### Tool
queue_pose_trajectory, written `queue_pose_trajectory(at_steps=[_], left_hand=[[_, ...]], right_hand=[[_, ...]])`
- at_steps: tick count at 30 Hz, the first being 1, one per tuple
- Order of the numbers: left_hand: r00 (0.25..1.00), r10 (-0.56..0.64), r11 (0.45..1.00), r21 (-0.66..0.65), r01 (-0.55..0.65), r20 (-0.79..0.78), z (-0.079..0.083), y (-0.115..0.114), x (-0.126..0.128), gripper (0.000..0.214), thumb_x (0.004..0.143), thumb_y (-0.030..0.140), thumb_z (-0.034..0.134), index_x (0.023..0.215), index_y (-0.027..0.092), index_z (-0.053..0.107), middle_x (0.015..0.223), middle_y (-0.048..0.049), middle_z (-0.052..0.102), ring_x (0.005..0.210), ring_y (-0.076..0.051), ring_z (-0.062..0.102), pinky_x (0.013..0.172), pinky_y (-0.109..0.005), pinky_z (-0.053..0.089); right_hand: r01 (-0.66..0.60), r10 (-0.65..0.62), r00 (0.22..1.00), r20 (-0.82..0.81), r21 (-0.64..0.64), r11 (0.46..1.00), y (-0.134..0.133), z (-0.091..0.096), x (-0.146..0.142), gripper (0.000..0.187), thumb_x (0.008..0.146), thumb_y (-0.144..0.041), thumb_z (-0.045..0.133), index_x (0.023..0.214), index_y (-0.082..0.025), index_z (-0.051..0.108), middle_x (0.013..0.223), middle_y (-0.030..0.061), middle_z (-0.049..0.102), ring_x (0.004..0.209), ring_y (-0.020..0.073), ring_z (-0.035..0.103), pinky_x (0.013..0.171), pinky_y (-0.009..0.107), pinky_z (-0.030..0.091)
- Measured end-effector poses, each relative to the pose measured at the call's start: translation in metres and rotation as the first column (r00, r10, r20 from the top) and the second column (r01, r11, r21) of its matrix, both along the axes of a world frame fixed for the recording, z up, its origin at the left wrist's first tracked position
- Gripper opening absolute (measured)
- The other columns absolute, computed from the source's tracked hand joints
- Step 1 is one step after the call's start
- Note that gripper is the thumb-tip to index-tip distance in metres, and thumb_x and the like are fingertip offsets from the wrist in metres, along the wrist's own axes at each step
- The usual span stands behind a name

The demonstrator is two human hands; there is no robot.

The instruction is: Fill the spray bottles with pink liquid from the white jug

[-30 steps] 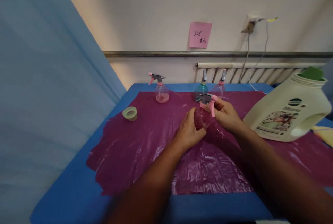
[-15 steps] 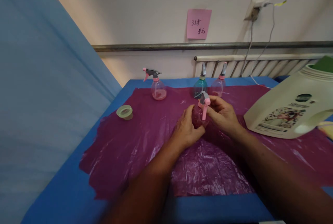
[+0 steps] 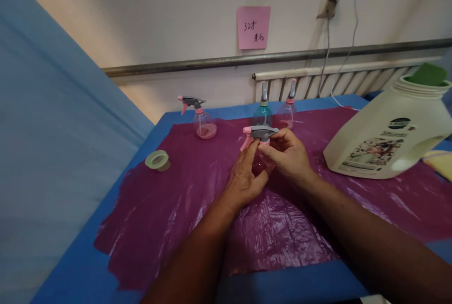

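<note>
A small clear spray bottle (image 3: 259,165) with a pink-and-grey trigger head (image 3: 260,132) stands between my hands on the purple plastic sheet. Its nozzle points left. My left hand (image 3: 244,172) wraps around the round body of the bottle, hiding much of it. At the neck, the thumb and fingers of my right hand (image 3: 288,153) pinch the pink collar below the trigger head. Just behind are a teal spray bottle (image 3: 262,115) and a clear one with a pink collar (image 3: 286,115).
Another spray bottle (image 3: 205,127) holding some pink liquid stands at back left, with a small greenish cup (image 3: 157,160) nearer me. A large cream jug (image 3: 377,134) is on the right. Purple plastic sheet (image 3: 158,228) covers the blue table; a radiator (image 3: 303,76) runs behind.
The trigger head has turned: its nozzle faced me before and now faces left. My right fingers have shifted with it at the collar. The whole view has tilted slightly.
</note>
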State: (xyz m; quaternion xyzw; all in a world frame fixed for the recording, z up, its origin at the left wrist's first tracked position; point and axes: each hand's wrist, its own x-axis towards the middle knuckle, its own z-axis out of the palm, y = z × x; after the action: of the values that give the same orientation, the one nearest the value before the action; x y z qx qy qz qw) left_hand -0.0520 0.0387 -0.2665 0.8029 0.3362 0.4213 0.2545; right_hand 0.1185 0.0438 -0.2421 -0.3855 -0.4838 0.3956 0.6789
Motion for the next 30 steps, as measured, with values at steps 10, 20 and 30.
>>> queue_pose_trajectory(at_steps=[10,20,30], left_hand=[[0.999,0.005,0.997,-0.075,-0.002,0.039,0.001,0.0,0.002,0.094,0.101,0.03,0.082,0.179,0.04,0.03,0.186,-0.0097,0.04,0.172,-0.036,0.04,0.142,-0.062,0.035],[0.999,-0.017,0.999,-0.034,0.018,0.043,0.002,-0.003,0.002,0.101,0.1,0.021,0.079,0.181,0.042,0.022,0.18,-0.0095,0.045,0.168,-0.034,0.045,0.14,-0.061,0.038],[0.999,-0.023,0.998,-0.065,0.025,0.045,0.006,-0.003,0.002,0.095,0.102,0.027,0.079,0.18,0.04,0.026,0.183,-0.0113,0.042,0.171,-0.037,0.041,0.141,-0.063,0.036]], right_hand=[[-0.207,0.206,0.978,0.032,0.032,0.978,0.0,0.014,0.016,0.068,0.09,-0.059,0.09,0.147,-0.029,0.067,0.132,0.009,0.083,0.129,0.0285,0.077,0.116,0.052,0.061],[-0.047,0.045,0.997,0.058,0.035,0.998,0.01,0.007,0.006,0.063,0.074,-0.048,0.103,0.123,-0.027,0.071,0.12,0.0048,0.081,0.109,0.0211,0.076,0.101,0.039,0.064],[-0.116,0.11,0.992,0.063,0.113,0.987,0.0,0.011,0.013,0.061,0.092,-0.046,0.088,0.149,-0.031,0.068,0.145,0.0088,0.078,0.135,0.0266,0.073,0.117,0.049,0.061]])
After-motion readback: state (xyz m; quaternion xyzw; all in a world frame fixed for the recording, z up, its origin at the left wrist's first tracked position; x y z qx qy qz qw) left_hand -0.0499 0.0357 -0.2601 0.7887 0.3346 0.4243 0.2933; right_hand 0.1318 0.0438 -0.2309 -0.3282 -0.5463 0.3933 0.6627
